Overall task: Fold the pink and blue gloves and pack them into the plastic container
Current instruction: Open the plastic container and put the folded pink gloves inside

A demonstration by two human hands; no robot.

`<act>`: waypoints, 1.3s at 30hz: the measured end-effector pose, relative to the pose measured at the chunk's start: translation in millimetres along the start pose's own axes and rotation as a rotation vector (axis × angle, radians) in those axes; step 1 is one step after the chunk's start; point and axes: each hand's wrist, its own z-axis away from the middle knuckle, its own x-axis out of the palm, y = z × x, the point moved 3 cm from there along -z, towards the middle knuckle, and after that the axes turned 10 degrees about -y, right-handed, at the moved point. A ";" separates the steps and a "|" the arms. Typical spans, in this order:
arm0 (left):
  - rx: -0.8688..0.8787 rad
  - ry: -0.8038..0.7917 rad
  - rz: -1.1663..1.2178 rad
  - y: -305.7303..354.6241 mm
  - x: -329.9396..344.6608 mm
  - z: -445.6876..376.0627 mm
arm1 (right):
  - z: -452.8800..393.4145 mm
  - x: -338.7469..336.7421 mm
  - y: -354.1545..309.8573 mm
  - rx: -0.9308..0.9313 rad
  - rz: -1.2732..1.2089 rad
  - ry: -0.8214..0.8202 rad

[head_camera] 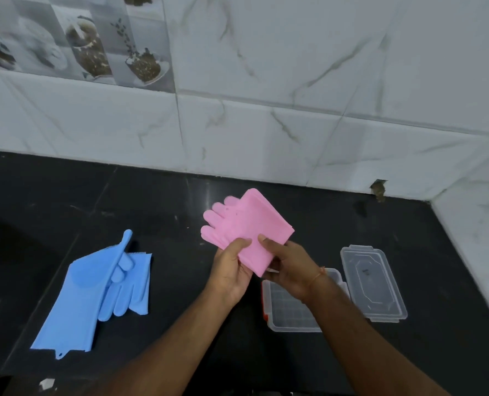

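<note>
Both my hands hold the folded pink gloves in the air above the black counter, cuffs doubled over the fingers. My left hand pinches the lower left edge and my right hand grips the lower right edge. The blue gloves lie flat and unfolded on the counter to the left, one overlapping the other. A clear plastic container with an orange latch sits just below my right wrist, partly hidden by my forearm. Its clear lid lies beside it on the right.
A white marble-tiled wall runs along the back and turns a corner at the right. The black counter has a small hole in the wall at its far right corner. A scrap of white paper lies near the front edge.
</note>
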 end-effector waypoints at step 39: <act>0.308 -0.455 -2.062 -51.0 58.4 33.3 | 81.2 -117.4 -29.8 -0.051 1.792 0.183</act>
